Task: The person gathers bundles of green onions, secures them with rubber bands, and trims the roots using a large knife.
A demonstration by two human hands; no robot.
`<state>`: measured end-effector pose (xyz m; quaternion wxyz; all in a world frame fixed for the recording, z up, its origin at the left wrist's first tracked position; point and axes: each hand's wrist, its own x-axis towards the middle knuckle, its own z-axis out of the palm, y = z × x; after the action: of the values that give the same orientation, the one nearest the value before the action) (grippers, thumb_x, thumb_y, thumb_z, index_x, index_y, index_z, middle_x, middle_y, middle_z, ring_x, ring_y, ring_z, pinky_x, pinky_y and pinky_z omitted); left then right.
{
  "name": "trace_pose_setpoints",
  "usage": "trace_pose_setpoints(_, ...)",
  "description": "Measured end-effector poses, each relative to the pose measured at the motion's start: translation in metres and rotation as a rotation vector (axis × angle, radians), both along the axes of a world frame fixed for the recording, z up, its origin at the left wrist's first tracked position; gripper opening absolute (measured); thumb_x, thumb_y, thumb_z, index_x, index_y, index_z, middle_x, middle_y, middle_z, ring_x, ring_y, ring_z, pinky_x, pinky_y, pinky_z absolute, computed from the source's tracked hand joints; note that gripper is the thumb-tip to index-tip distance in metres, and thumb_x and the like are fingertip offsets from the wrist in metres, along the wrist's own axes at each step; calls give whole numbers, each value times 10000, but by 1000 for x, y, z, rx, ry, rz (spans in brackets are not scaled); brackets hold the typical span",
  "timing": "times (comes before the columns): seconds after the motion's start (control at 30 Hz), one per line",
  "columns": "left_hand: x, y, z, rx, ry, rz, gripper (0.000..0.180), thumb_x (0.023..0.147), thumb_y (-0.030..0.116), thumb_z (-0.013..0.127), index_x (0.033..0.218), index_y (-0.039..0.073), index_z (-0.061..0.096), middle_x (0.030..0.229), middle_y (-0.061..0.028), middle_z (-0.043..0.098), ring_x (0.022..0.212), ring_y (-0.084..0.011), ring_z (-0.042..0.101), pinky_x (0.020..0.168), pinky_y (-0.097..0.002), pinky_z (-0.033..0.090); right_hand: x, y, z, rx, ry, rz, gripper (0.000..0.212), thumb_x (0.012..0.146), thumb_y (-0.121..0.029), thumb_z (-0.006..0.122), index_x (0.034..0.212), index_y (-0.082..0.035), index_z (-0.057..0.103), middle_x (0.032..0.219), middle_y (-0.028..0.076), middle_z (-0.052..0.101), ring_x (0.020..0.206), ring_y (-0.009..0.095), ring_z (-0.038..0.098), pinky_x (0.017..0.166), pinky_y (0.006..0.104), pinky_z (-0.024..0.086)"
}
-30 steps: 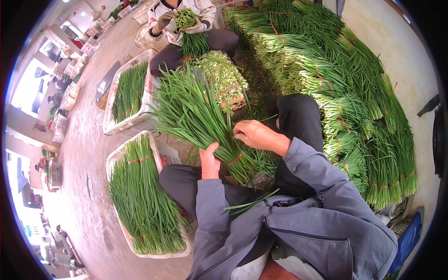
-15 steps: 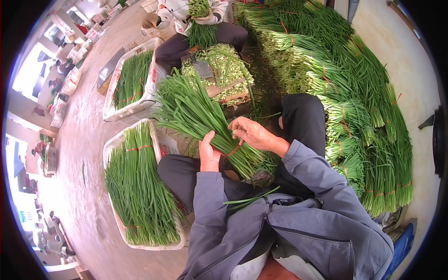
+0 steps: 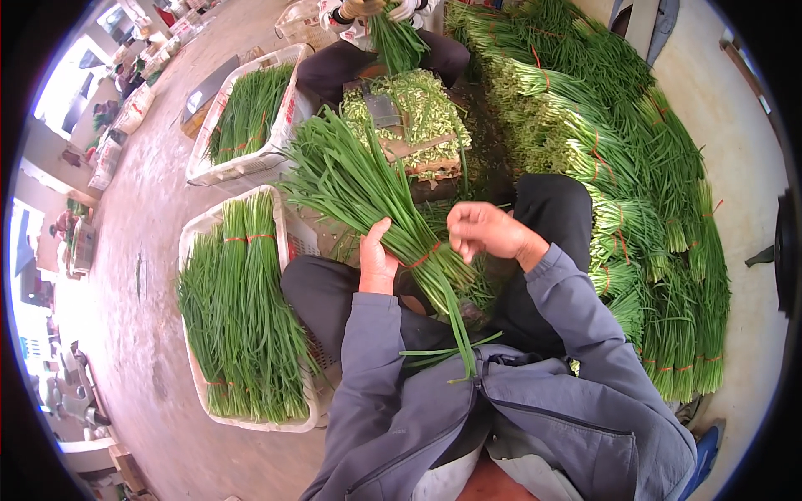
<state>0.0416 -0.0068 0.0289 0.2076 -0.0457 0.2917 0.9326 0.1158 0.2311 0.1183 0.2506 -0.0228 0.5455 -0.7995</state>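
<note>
A bunch of garlic chives (image 3: 368, 184), bound with a red band, lies slantwise before me, leaves toward the far left. My left hand (image 3: 378, 257) is wrapped round it near the band. Just right of the cut stem end hovers my right hand (image 3: 489, 230), apart from the bunch, fingers curled and slightly blurred. Whatever those fingers may hold is hidden. A few long leaves (image 3: 459, 334) hang from the stem end toward my jacket. Other loose leaves (image 3: 426, 355) rest across my lap.
Two white crates (image 3: 313, 409) (image 3: 194, 171) of banded chives stand at left. Ahead is a block (image 3: 439, 163) strewn with pale trimmings, a flat metal blade (image 3: 382, 110) on it. Beyond sits a co-worker (image 3: 342, 67) handling chives. Stacked bunches (image 3: 618, 167) line the right wall.
My right hand has come off the banded stems and moved right. Long leaves now dangle below the stem end. The co-worker's bunch has been lowered and tilted; my view has shifted slightly.
</note>
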Motion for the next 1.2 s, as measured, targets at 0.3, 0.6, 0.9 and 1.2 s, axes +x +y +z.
trace_pose_setpoints(0.3, -2, -6, -2, 19, -18, 34, 387, 887, 43, 575, 1269, -23, 571, 1174, -144, 662, 1032, -309, 668, 911, -491, 568, 17, -41, -14, 1050, 1033, 225, 464, 799, -138, 741, 1242, -187, 612, 995, 65, 661, 960, 295, 654, 770, 414, 551)
trace_pose_setpoints(0.6, -6, -19, -14, -20, 12, 55, 405, 896, 117, 618, 1277, -11, 571, 1207, -150, 662, 1093, -329, 649, 966, -506, 530, -6, -14, -9, 301, 161, -617, 200, 1015, -183, 597, 984, 4, 663, 766, 49, 651, 542, 110, 612, 519, 245, 510)
trace_pose_setpoints(0.9, 7, 2, 6, -136, 71, 106, 457, 878, 8, 598, 1328, 15, 521, 1195, -95, 632, 1073, -248, 631, 948, -417, 529, -15, -47, -8, 939, 765, -343, 187, 880, -113, 668, 1021, 10, 683, 817, 157, 695, 711, 326, 691, 681, 410, 548)
trace_pose_setpoints(1.2, 14, 5, 8, -269, 94, 100, 348, 908, -11, 557, 1256, 12, 553, 1164, -88, 644, 1048, -210, 652, 895, -370, 550, -66, -89, -3, 1052, 946, -374, 265, 877, -126, 690, 1110, -7, 647, 1023, 204, 678, 944, 398, 653, 828, 474, 531)
